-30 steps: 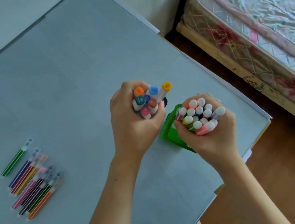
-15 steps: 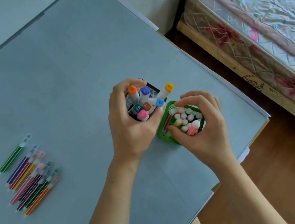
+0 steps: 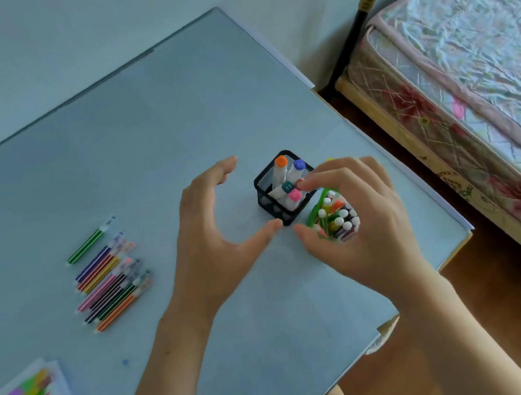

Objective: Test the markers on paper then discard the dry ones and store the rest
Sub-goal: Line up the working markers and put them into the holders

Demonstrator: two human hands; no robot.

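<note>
We see both hands spread, holding nothing: left hand (image 3: 210, 237) beside the black cup (image 3: 271, 206), right hand (image 3: 356, 215) over the green cup (image 3: 315, 212); loose markers (image 3: 109, 276) lie far left, slanting.

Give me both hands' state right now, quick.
Left hand: open, holding nothing.
Right hand: open, fingers spread loosely around the green holder, no grip.

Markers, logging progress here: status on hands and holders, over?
Left hand open, holding nothing. Right hand open, cupped beside green holder. Markers stand in black mesh holder. Nothing blocking.
</note>
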